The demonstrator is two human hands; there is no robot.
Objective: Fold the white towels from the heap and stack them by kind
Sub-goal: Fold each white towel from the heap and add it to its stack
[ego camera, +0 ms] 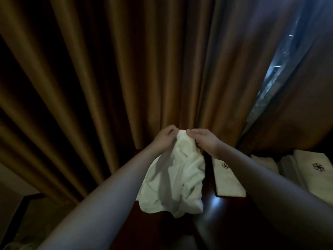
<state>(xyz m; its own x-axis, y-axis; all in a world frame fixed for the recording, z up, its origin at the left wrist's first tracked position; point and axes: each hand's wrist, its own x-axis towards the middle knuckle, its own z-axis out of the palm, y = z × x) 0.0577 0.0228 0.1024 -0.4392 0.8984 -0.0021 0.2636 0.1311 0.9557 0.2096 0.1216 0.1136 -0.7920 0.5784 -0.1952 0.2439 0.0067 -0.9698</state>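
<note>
Grip: both hands (164,139) (203,141) pinch one towel (176,177); maybe three folded stacks (228,179).

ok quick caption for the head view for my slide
Both hands, left and right, lift a crumpled white towel by its top edge, folded towels lying on the dark table beside it.
</note>
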